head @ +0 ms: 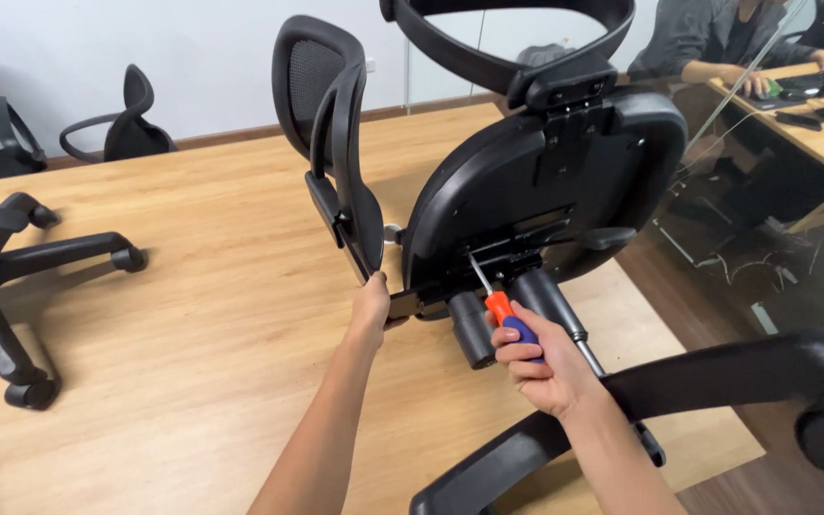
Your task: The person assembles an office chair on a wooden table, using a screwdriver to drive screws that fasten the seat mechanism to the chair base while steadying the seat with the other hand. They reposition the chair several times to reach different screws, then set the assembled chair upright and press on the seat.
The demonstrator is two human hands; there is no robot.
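A black office chair (536, 181) lies tipped on a wooden table (193, 315), its seat underside facing me. My left hand (371, 307) grips the lower edge of the seat near the mesh backrest (321, 105). My right hand (534, 360) is shut on a screwdriver (493, 298) with an orange and blue handle. Its metal tip points up at the black mechanism plate (507, 250) under the seat. The gas lift cylinder (555, 310) sticks out just right of my right hand.
A chair wheel base (11, 277) lies on the table at the left. A second wheel base (717, 381) reaches across the lower right. Other chairs (121, 124) stand by the back wall. A person sits at a desk (813, 114) behind glass at the top right.
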